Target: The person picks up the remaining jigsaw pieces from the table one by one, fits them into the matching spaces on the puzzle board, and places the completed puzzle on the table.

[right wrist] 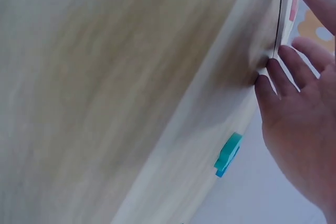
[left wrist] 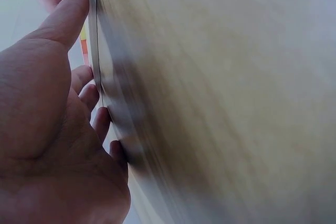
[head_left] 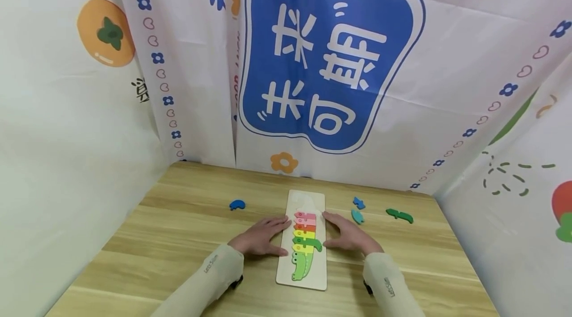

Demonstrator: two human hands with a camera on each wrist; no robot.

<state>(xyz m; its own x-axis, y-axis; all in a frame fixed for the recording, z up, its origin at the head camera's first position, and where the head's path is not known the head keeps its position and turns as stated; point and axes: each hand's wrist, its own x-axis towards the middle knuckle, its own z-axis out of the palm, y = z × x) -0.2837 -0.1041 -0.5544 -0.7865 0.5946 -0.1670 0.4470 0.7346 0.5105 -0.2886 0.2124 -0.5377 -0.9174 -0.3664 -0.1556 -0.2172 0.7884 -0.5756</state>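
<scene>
A pale wooden puzzle board (head_left: 319,272) lies lengthwise on the table. On it, a light green crocodile head (head_left: 300,263) is at the near end, with body pieces in yellow, green, red and pink (head_left: 306,221) stacked beyond it. The far end of the board shows a bare recess. My left hand (head_left: 263,236) touches the board's left edge with its thumb and fingertips, the fingers extended. Along the opposite edge, my right hand (head_left: 350,235) rests its thumb and fingertips in the same way. Both wrist views show the fingertips right at the board's thin side.
A blue piece (head_left: 237,204) lies on the wood-grain table (head_left: 178,222) to the left. Right of the board are a small blue piece (head_left: 359,202), a teal piece (head_left: 357,216) and a dark green piece (head_left: 399,215). Printed cloth (head_left: 201,108) hangs behind and at both sides.
</scene>
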